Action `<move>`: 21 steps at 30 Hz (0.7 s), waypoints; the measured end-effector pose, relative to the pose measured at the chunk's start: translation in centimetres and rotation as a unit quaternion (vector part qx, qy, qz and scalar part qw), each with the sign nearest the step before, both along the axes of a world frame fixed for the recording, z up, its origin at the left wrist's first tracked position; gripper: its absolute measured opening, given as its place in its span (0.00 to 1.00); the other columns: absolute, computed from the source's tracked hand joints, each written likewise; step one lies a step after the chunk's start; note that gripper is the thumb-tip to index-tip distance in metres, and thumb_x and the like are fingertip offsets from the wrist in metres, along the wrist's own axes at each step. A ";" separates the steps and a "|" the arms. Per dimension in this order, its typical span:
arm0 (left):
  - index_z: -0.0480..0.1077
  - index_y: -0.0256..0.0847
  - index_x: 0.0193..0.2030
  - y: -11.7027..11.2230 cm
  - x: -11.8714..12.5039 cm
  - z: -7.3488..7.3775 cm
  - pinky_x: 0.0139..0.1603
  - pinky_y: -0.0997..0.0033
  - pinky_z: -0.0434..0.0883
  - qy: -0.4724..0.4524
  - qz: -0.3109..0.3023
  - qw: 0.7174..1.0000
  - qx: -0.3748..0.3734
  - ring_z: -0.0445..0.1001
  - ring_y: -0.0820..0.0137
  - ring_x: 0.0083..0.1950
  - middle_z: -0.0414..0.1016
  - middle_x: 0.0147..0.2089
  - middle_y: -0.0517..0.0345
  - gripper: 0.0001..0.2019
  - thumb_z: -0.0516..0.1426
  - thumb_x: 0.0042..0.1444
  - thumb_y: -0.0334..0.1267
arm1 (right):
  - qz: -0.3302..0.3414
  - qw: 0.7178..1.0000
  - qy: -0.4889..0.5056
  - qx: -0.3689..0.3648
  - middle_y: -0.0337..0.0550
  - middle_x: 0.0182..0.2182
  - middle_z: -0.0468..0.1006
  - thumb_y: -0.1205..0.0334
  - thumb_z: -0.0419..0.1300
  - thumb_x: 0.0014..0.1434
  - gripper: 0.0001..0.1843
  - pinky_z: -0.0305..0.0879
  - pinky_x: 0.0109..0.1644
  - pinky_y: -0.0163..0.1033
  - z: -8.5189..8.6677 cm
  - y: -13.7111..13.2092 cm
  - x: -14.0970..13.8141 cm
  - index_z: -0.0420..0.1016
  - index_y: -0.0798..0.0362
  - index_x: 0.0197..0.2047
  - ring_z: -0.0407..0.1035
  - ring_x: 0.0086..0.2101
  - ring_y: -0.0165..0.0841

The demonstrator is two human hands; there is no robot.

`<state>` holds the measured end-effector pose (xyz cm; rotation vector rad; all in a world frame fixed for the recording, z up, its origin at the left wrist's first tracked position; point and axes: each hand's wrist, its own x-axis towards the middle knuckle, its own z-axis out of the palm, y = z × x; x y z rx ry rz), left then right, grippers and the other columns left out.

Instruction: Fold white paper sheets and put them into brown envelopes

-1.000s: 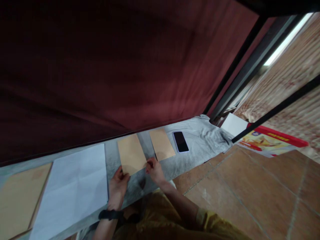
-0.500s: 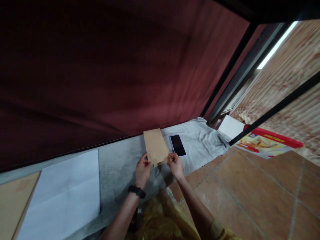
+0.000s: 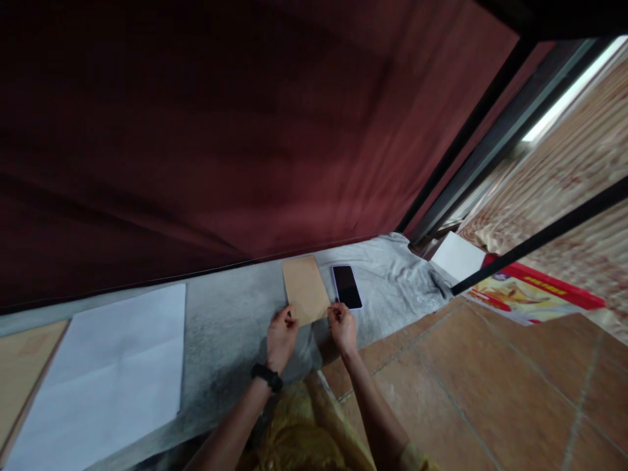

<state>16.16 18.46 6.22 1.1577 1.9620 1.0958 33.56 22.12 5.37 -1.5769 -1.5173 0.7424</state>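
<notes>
A brown paper envelope (image 3: 306, 288) lies on the grey cloth-covered surface (image 3: 226, 327), its short near edge toward me. My left hand (image 3: 281, 341) pinches its near left corner between thumb and fingers. At the near right corner, my right hand (image 3: 343, 331) is closed in a pinch on the same paper. Just right of the envelope rests a phone (image 3: 348, 286) with a dark screen and a pale case, close to my right fingertips. A black band (image 3: 267, 377) circles my left wrist.
Large white sheets (image 3: 118, 373) lie on the left, with brown paper or card (image 3: 29, 369) beyond them. A dark red curtain (image 3: 294, 163) hangs along the back. Black frame bars (image 3: 540, 232), a red and yellow box (image 3: 530, 291) and floor tiles (image 3: 466, 373) are on the right.
The envelope's near edge, uneven with a small protruding tab before, now looks straight and flat. Both hands stay at its near corners. The view has shifted slightly.
</notes>
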 end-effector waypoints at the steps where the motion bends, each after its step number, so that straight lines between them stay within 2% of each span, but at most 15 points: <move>1: 0.74 0.37 0.53 0.0 0.1 0.0 0.42 0.66 0.71 0.000 0.002 1.000 0.002 0.74 0.68 0.35 0.74 0.34 0.57 0.19 0.58 0.52 0.28 | 0.005 1.000 -0.003 0.000 0.41 0.28 0.77 0.50 0.55 0.62 0.16 0.68 0.31 0.36 0.1 0.1 0.1 0.77 0.52 0.41 0.72 0.27 0.35; 6: 0.76 0.39 0.49 -0.3 0.4 0.4 0.41 0.68 0.71 -0.004 -0.002 1.000 0.012 0.73 0.70 0.33 0.75 0.36 0.57 0.17 0.59 0.51 0.27 | 0.024 1.000 -0.007 -0.012 0.41 0.27 0.76 0.51 0.55 0.62 0.17 0.69 0.32 0.37 0.2 0.2 0.4 0.77 0.53 0.44 0.71 0.27 0.35; 12: 0.77 0.40 0.47 -0.6 0.8 0.5 0.43 0.70 0.72 0.019 -0.014 0.999 0.034 0.73 0.72 0.34 0.75 0.41 0.55 0.16 0.59 0.52 0.27 | 0.039 0.999 -0.035 0.001 0.47 0.32 0.79 0.53 0.54 0.61 0.20 0.70 0.41 0.41 -0.7 0.0 0.6 0.77 0.56 0.49 0.72 0.31 0.37; 17: 0.76 0.41 0.49 -0.5 0.9 0.2 0.47 0.69 0.72 0.049 -0.041 0.997 0.037 0.73 0.71 0.37 0.74 0.44 0.54 0.16 0.58 0.54 0.26 | 0.054 0.998 -0.013 -0.027 0.49 0.34 0.79 0.51 0.53 0.61 0.24 0.71 0.38 0.40 -1.3 0.1 1.0 0.76 0.58 0.52 0.72 0.33 0.38; 21: 0.74 0.39 0.52 -0.6 0.9 0.1 0.51 0.66 0.72 0.108 -0.072 0.991 0.026 0.75 0.68 0.42 0.73 0.48 0.51 0.17 0.56 0.56 0.25 | 0.063 0.997 -0.012 -0.031 0.48 0.35 0.79 0.51 0.54 0.61 0.23 0.71 0.38 0.39 -1.3 0.1 1.2 0.77 0.57 0.52 0.72 0.33 0.37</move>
